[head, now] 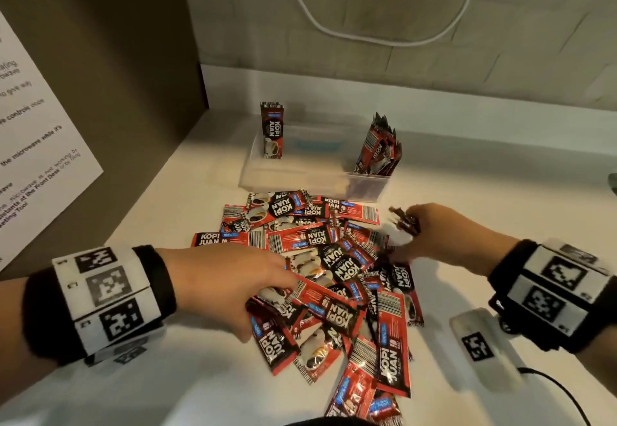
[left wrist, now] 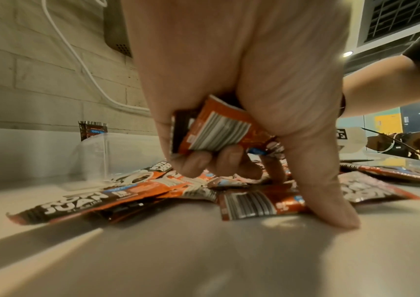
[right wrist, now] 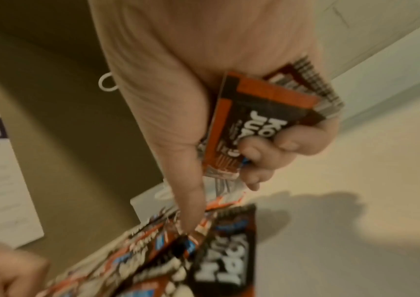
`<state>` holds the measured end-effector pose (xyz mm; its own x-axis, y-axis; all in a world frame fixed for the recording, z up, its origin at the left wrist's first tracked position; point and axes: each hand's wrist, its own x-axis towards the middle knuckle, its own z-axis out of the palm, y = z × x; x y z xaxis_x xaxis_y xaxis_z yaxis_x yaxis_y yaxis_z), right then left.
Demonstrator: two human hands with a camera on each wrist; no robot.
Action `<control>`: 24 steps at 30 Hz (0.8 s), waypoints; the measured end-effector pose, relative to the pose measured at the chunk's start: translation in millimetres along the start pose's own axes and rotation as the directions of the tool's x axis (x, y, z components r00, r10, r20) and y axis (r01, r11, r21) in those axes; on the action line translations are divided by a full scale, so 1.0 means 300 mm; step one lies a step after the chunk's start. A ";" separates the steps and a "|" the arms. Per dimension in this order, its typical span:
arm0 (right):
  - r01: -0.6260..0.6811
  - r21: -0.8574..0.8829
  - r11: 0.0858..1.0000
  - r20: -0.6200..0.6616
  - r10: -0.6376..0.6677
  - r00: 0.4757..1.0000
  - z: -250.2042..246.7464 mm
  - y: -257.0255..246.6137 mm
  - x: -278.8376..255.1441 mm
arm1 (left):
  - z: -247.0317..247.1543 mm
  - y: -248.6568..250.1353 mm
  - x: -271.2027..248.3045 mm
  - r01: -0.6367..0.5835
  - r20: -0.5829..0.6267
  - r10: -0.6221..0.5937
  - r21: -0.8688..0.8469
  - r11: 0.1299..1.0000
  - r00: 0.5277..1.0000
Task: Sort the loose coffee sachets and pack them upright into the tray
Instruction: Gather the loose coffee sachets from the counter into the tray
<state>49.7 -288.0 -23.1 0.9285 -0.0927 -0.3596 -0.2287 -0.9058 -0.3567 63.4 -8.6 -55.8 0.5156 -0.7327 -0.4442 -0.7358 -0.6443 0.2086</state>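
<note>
**Two hands in the sachet pile, each already holding some**

Dozens of red-and-black sachets (head: pixel 320 258) lie loose and overlapping on the white counter (head: pixel 187 379), spreading from just in front of the tray (head: pixel 310 178) toward the near edge. The clear tray sits at the far side of the pile; one sachet (head: pixel 272 130) stands upright at its left end and a bunch (head: pixel 379 145) stands leaning at its right end.

The left hand (head: pixel 230 288) reaches into the near left part of the pile. From the wrist view its fingers (left wrist: pixel 198 162) are curled around a held sachet (left wrist: pixel 216 130), while the thumb tip presses down by a sachet lying on the counter.

The right hand (head: pixel 444 232) is over the right side of the pile, blurred. Its fingers (right wrist: pixel 287 140) clasp a small stack (right wrist: pixel 267 112) against the palm, and one extended finger touches the loose sachets below.

A white cable (head: pixel 384 38) loops on the tiled wall behind, and a printed notice (head: pixel 33 145) hangs on the left panel.
</note>
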 end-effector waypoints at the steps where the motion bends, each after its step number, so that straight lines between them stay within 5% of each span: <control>1: -0.027 -0.081 0.996 0.033 0.030 0.999 0.015 0.004 -0.003 | 0.000 0.003 0.000 -0.014 -0.002 0.014 -0.011 1.000 1.000; 5: -0.041 -0.210 0.977 0.048 0.053 0.997 0.056 0.007 -0.005 | -0.007 0.026 -0.014 -0.057 0.035 0.057 -0.009 0.998 0.998; 13: -0.025 0.100 0.995 -0.032 0.029 0.999 0.059 0.014 0.003 | -0.054 0.011 -0.038 -0.031 -0.116 0.022 -0.079 0.996 0.993; 20: 0.150 0.438 0.887 -0.130 -0.102 0.986 -0.008 -0.044 -0.006 | -0.161 -0.083 -0.023 0.109 -0.271 -0.237 -0.413 0.904 0.933; 24: 0.299 0.346 0.889 -0.141 -0.265 0.954 -0.006 -0.107 -0.002 | -0.189 -0.122 0.029 0.236 -0.349 -0.384 -0.397 0.887 0.855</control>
<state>57.0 -259.7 -10.0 0.9875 0.0935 -0.1268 -0.0276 -0.6899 -0.7233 119.6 -3.8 -17.7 0.8764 -0.4557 -0.1555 -0.3566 -0.8313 0.4262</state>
